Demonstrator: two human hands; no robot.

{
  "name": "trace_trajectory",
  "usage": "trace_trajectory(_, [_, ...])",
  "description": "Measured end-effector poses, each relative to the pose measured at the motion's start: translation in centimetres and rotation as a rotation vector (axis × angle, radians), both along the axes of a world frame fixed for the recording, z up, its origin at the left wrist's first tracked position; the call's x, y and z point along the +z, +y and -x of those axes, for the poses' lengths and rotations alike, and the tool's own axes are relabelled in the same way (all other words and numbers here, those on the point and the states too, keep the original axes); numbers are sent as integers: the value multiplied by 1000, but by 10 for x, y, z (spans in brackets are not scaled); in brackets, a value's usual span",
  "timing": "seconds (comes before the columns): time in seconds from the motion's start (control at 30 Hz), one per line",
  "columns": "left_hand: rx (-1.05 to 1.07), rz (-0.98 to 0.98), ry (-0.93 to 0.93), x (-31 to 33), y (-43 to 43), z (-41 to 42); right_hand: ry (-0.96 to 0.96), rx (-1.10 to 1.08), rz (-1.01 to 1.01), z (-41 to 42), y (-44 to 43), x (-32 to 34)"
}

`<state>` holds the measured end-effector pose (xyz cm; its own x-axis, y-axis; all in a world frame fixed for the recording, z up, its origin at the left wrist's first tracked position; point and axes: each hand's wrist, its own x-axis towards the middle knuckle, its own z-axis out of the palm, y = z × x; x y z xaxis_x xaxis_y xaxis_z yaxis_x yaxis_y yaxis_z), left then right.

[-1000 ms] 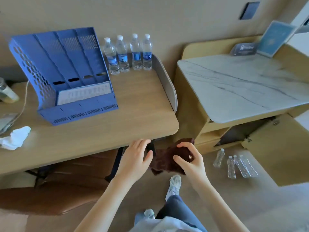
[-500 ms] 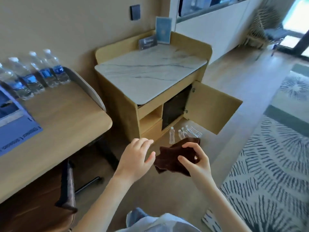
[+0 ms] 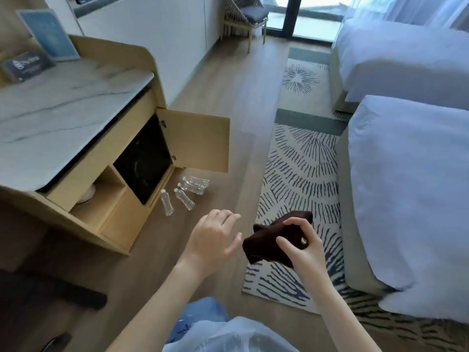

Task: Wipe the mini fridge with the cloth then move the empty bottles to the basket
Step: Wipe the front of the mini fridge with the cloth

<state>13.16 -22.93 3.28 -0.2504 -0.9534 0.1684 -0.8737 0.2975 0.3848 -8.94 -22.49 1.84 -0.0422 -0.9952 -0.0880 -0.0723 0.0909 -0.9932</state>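
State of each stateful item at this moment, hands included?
cabinet door: swung open
mini fridge: door shut
cloth: bunched, held in the air
empty bottles: lying on the floor
left hand: open, empty
right hand: gripping the cloth
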Motion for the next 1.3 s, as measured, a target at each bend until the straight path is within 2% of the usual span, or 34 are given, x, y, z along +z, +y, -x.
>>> trace_trajectory(0.37, [-76, -89, 33, -25, -127, 56, 15, -128, -63, 57, -94, -26])
trace_trajectory(0.6, [-103, -106, 55, -41, -277, 76, 65, -150, -69, 76, -233, -31])
trace_trajectory(0.87, [-99, -59, 47, 2, -449, 90, 62, -176, 23, 103, -400, 4])
trace_trajectory(1.07, [40, -132, 92, -11, -526, 98, 59, -75, 38, 111, -514, 5])
trace_trajectory(1.3, [375, -126, 138, -13, -597, 99, 28, 252, -18, 108, -653, 5])
